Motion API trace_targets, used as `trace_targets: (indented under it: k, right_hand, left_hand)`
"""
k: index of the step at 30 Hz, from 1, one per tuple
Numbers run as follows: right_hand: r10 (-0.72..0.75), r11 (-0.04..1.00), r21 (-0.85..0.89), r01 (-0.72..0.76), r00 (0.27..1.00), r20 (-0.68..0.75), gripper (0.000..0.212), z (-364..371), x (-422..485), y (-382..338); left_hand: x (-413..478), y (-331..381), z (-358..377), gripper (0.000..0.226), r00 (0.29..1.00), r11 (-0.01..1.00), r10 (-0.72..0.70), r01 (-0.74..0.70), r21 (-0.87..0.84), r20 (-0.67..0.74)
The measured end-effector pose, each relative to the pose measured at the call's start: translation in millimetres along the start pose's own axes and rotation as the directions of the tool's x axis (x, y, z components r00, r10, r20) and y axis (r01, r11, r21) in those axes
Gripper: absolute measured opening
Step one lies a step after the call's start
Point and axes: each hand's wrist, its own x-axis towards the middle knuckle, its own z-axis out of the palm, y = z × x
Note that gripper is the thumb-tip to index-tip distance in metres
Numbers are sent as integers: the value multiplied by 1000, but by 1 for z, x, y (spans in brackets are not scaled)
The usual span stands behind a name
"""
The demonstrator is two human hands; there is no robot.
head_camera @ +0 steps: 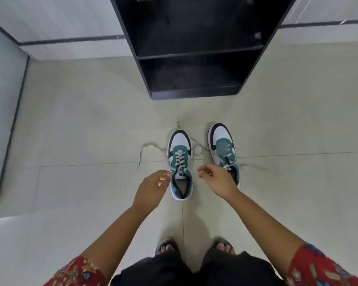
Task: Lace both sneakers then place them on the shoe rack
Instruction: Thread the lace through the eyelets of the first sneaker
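Two teal, white and black sneakers stand on the floor tiles, toes pointing at the shoe rack (194,93). The left sneaker (180,182) is partly laced, and its white lace (147,147) trails loose on the floor to the left. The right sneaker (223,145) stands beside it with a lace end running off to the right. My left hand (151,188) pinches the lace at the left sneaker's top eyelet. My right hand (215,180) hovers just right of that sneaker, fingers pinched on a thin pale strip that looks like lace.
The black rack has open, bare shelves straight ahead. A pale wall with a dark baseboard stripe (70,40) runs behind it, and a wall panel (6,112) stands at the left. My sandalled feet (167,246) and dark trousers are at the bottom.
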Motion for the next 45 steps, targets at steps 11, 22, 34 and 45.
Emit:
trace_targets:
  k: [11,22,34,45]
  right_hand:
    - [-397,891,-280,358,912,-99,20,30,72,61]
    - [-607,668,-569,479,794,-44,20,48,99,69]
    - [-579,662,-671,334,797,-175,23,-40,31,1]
    - [-465,684,-590,429,879,101,37,22,57,28]
  left_hand:
    - [70,-71,31,24,958,972,217,-195,128,-188]
    - [82,-70,50,42,910,886,391,-330,326,-140]
    - [89,-75,50,15,891,833,428,-323,449,-153]
    - [84,-70,38,25,890,761,445,-318,565,-97]
